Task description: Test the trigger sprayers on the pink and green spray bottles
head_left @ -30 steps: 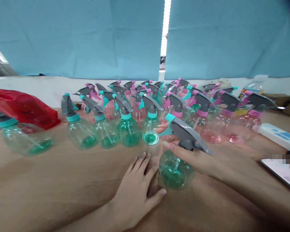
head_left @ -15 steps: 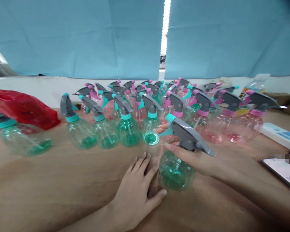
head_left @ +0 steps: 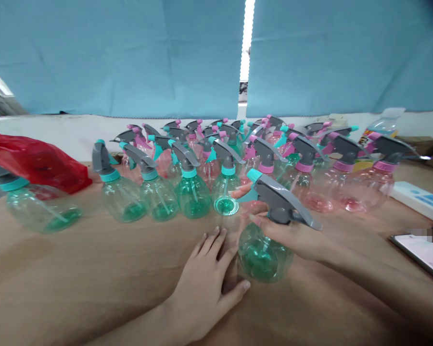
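A green spray bottle (head_left: 265, 257) with a grey trigger head and turquoise nozzle is in my right hand (head_left: 288, 235), whose fingers wrap round its neck. The bottle stands upright close in front of me, its nozzle pointing away to the upper left. Just left of it, my left hand (head_left: 205, 283) lies flat on the wooden table (head_left: 104, 269), fingers spread, holding nothing. Beyond both hands is a row of similar bottles; the nearest is a green spray bottle (head_left: 226, 192) with a turquoise collar.
Several green and pink spray bottles (head_left: 353, 190) crowd the back of the table. One green bottle (head_left: 45, 209) stands apart at the left, by a red plastic bag (head_left: 39, 163). At the right are a white box (head_left: 418, 202), a phone (head_left: 424, 254) and a clear drink bottle (head_left: 386, 125).
Almost nothing differs. The view has shifted very slightly; my right hand still grips the spray bottle and my left hand rests in the same place.
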Motion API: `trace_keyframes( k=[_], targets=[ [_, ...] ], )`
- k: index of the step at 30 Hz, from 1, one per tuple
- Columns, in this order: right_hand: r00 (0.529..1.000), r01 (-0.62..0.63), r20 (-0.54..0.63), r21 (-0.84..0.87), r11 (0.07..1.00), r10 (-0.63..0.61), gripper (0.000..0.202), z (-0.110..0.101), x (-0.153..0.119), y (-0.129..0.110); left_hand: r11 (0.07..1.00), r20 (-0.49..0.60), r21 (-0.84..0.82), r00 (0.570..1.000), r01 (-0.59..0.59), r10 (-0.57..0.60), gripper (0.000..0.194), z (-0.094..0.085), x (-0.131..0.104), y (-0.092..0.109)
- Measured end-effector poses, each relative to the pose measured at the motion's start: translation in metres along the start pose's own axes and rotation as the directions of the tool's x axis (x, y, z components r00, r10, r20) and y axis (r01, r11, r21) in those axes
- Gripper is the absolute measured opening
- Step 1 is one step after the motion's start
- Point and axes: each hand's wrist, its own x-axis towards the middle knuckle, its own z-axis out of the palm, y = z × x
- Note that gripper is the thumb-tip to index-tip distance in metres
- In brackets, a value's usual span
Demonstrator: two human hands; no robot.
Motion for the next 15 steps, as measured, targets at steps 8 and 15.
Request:
trace_keyframes(
  k=[8,15],
  targets=[
    [0.998,0.067,-0.016,-0.035,0.997,-0.068,0.026,-0.0016,-0.0010,-0.0002,1.000,-0.009,-0.014,1.000,0.000,0.000,0.056,0.0002,-0.0002,0.0001],
    [0.997,0.048,-0.053,-0.126,0.991,-0.055,0.026,-0.0047,-0.0015,-0.0012,1.000,0.036,0.025,0.999,-0.001,0.000,0.059,-0.0016,0.0017,0.0010]
  ],
)
